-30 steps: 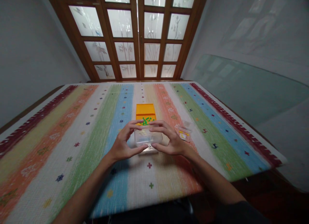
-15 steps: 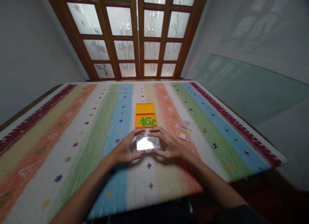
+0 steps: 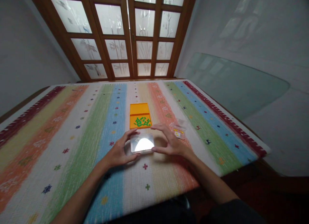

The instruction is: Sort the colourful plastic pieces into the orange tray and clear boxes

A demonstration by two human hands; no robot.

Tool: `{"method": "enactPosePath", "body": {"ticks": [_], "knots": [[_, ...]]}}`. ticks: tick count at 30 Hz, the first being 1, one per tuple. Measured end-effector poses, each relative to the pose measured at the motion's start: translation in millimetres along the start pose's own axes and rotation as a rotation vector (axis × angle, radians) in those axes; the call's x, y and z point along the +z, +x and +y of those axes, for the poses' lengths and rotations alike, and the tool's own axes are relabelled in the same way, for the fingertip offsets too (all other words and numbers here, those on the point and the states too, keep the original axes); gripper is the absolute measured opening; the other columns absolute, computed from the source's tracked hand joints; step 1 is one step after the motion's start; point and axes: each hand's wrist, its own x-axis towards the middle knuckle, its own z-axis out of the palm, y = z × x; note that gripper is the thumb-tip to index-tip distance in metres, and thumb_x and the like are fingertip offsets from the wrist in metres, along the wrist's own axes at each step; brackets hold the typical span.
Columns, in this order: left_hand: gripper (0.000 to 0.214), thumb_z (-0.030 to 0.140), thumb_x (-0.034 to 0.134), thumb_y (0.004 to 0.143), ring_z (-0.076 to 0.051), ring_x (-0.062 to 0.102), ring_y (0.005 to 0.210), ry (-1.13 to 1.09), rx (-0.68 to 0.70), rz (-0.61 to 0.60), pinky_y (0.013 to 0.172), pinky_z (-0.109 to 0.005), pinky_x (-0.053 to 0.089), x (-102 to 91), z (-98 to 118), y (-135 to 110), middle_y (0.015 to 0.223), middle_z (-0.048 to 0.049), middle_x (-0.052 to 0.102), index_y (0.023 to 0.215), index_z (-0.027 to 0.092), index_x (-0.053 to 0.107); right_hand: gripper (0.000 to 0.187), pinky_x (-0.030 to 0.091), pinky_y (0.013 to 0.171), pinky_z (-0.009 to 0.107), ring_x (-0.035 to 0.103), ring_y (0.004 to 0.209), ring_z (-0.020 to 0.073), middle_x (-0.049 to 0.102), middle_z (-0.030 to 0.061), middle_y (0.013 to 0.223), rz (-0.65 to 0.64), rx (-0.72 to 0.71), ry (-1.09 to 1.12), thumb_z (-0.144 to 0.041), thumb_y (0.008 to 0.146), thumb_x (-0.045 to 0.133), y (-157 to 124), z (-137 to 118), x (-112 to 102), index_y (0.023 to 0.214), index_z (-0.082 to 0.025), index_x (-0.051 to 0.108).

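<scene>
A clear plastic box (image 3: 138,143), flat and closed, lies in front of me with bright glare on its lid. My left hand (image 3: 120,149) curves around its left end, thumb at the near edge and fingers at the far edge. On the other side, my right hand (image 3: 171,143) has its fingers spread, with the thumb tip by the box's right near corner. Just beyond stands an open orange case (image 3: 138,108), with many small green pieces (image 3: 143,122) in its near half.
To the right of my right hand lies a small clear bag (image 3: 179,132) with yellow pieces and a white label. A striped, patterned cloth (image 3: 79,146) covers the table. Behind are wooden doors with glass panes (image 3: 114,19).
My right hand has opened and drawn its fingers away from the box's right side. The left hand remains around the left end. The whole view has shifted slightly.
</scene>
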Motion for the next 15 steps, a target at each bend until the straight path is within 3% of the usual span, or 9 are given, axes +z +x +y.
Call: {"method": "enactPosePath", "body": {"ticks": [5,7,11,15], "knots": [[0.111,0.03,0.087,0.075,-0.037,0.054,0.134,-0.053,-0.016,-0.006,0.11,-0.068,0.043,-2.7,1,0,0.153,-0.0214,0.044,0.161,0.032,0.016,0.049,0.053,0.081,0.042,0.06,0.09,0.0238,0.062,0.0078,0.106,0.492,0.31,-0.268,-0.043,0.084,0.072,-26,31,-43,0.126,-0.024,0.055],[0.111,0.031,0.087,0.075,-0.038,0.052,0.136,-0.062,-0.032,0.01,0.112,-0.068,0.041,-4.4,2,0,0.154,-0.0211,0.043,0.161,0.031,0.017,0.049,0.052,0.073,0.04,0.057,0.078,0.0225,0.062,0.0082,0.099,0.576,0.516,-0.378,-0.047,0.081,0.071,-40,47,-59,0.12,-0.02,0.059],[0.101,0.035,0.084,0.079,-0.038,0.055,0.132,-0.115,-0.023,0.081,0.112,-0.065,0.042,-8.0,3,1,0.157,-0.0185,0.039,0.16,0.034,0.024,0.053,0.049,0.068,0.038,0.059,0.073,0.0239,0.065,0.0114,0.091,0.501,0.852,-0.391,-0.052,0.073,0.068,-66,70,-75,0.11,-0.014,0.064],[0.093,0.035,0.079,0.083,-0.035,0.056,0.131,-0.156,-0.009,0.122,0.112,-0.062,0.043,-12.8,3,3,0.158,-0.0186,0.039,0.159,0.033,0.026,0.031,0.047,0.065,0.034,0.062,0.069,0.0233,0.069,0.0086,0.076,0.34,0.915,-0.285,-0.046,0.078,0.059,-73,76,-73,0.086,-0.018,0.068]]}}
